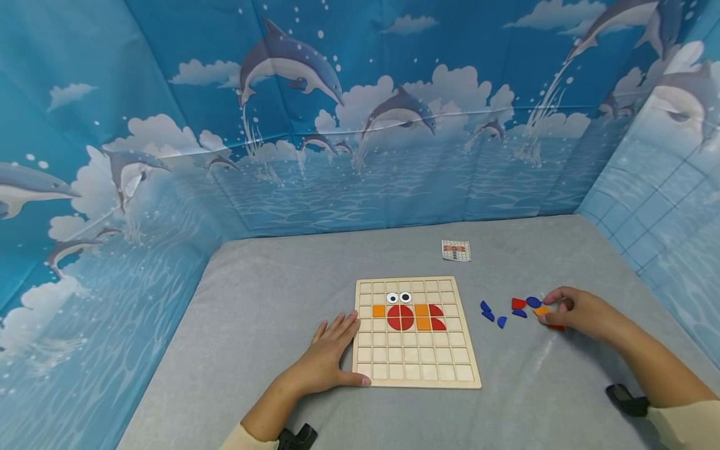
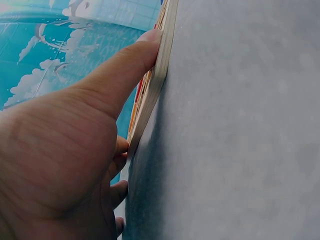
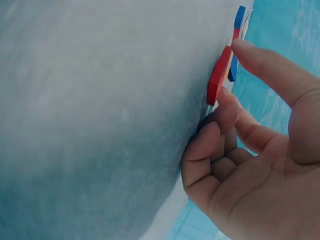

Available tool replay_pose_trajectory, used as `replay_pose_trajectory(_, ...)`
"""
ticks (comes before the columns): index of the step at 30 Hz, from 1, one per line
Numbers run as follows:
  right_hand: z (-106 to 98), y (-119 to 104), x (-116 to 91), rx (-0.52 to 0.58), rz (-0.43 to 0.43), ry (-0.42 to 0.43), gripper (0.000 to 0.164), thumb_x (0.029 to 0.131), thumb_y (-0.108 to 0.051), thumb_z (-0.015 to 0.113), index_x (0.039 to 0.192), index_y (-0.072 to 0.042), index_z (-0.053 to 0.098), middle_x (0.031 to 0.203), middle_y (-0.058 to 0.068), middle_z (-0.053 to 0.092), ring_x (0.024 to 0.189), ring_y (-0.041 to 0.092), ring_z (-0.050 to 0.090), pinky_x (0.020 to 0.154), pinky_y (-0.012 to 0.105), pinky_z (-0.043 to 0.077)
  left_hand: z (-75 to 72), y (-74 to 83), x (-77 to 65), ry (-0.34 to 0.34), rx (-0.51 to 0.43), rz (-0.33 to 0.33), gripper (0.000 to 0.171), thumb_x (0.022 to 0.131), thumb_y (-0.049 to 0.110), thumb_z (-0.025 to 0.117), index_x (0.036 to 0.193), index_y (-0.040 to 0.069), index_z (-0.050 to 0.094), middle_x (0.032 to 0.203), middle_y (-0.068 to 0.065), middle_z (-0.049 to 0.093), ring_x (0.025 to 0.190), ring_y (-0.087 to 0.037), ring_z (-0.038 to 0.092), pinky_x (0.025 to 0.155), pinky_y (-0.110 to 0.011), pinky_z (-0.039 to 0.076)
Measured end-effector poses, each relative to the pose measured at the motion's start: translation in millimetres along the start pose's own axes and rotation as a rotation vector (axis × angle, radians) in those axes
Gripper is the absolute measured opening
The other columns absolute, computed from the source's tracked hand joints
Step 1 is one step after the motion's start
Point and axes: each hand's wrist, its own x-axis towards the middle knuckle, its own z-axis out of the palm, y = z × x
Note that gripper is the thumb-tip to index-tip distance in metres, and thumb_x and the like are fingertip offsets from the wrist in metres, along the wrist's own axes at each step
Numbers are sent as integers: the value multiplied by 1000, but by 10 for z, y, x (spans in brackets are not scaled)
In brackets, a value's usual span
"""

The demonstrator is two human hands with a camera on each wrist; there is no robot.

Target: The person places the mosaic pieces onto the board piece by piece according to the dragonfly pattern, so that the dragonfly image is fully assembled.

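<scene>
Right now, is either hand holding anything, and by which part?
The left hand touches the left edge of the wooden board. The right hand is at a loose orange piece; whether it pinches it cannot be told.

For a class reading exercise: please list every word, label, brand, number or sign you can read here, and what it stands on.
No text can be read.
Small whitish card with a printed grid picture: any writing too small to read.
Square pale wooden grid board: none visible.
Blue dolphin-printed fabric backdrop: pictures, no lettering visible.
</scene>
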Motion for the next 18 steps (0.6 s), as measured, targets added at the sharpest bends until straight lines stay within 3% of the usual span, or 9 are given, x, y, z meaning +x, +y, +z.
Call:
replay_pose_trajectory(11, 19, 2, -25, 2, -39, -17, 52, 88, -33, 77, 119, 2, 54, 81, 4, 48, 72, 21, 47, 57, 29, 36, -5, -5, 2, 1, 2, 4, 117, 76, 68, 77, 163, 16, 19, 172, 3, 11, 160, -27, 8, 126, -60, 3)
replay_pose_trajectory(18, 17, -34, -25, -17, -64, 16, 52, 88, -35, 76, 119, 2, 57, 91, 7, 52, 78, 21, 48, 58, 28, 38, 0, -4, 3, -2, -9, -1, 117, 76, 68, 77, 163, 16, 19, 172, 4, 11, 160, -27, 8, 126, -60, 3)
